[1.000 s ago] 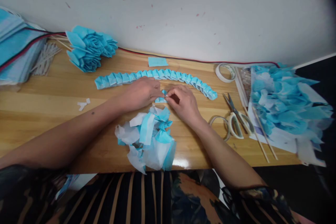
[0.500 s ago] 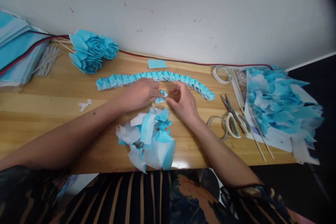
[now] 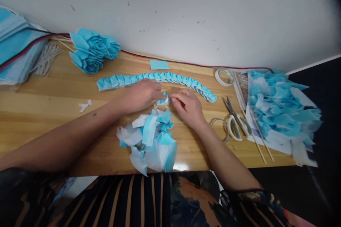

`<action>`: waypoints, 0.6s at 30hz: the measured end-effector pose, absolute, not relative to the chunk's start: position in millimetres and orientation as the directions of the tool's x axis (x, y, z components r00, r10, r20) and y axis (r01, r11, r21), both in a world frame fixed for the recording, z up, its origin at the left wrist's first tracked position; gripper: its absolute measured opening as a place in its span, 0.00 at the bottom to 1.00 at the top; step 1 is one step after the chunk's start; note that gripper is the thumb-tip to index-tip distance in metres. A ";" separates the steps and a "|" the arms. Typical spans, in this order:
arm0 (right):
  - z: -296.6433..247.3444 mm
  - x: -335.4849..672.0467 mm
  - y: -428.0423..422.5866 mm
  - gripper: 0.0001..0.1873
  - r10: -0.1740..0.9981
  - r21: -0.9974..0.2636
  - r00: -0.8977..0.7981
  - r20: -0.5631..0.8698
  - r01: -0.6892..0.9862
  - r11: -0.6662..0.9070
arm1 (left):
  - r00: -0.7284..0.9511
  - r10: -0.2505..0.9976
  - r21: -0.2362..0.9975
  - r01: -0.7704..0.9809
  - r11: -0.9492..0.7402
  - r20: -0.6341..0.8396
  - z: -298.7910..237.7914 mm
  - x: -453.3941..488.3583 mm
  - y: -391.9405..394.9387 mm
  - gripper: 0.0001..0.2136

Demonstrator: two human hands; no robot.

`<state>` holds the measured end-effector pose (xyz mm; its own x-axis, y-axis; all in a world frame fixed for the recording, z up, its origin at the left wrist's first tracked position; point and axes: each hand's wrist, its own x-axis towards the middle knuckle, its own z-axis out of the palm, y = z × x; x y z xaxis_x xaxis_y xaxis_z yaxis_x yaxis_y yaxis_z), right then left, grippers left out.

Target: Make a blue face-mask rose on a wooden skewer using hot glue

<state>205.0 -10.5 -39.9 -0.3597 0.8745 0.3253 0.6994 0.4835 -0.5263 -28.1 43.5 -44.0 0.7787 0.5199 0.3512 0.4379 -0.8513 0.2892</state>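
A small folded piece of blue-and-white crepe-like paper [image 3: 163,102] lies on the table in front of me. My left hand [image 3: 141,95] holds it down from the left, fingertips on its upper edge. At the piece's right end is my right hand [image 3: 188,107], thumb and forefinger pinched together; whatever is between them is too small to make out. Just beyond both hands curves a long strip of pleated blue paper [image 3: 128,79]. Closer to me than the piece sits a loose heap of blue and white cut paper [image 3: 160,149].
Scissors [image 3: 234,118], a tape roll [image 3: 224,77] and another tape ring [image 3: 220,129] lie to the right, beside wooden sticks [image 3: 258,136] and a blue paper pile [image 3: 285,106]. Blue paper flowers [image 3: 93,49] and white strips [image 3: 48,58] are at the left. A cable [image 3: 186,64] runs along the wall.
My right hand's fingers have drawn together and shifted slightly right of the folded piece. My left hand stays on it. The view has shifted slightly.
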 end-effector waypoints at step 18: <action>-41.7 208.1 -8.4 0.15 0.879 -0.508 -0.399 0.261 0.718 0.477 | 0.810 0.527 0.269 0.463 -0.844 0.257 -33.5 -25.1 37.0 0.16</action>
<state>208.1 -8.4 -41.7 -0.3993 0.8789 0.2609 0.7177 0.4767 -0.5076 -25.1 37.0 -33.5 0.8101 0.5268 0.2571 0.4635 -0.8442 0.2694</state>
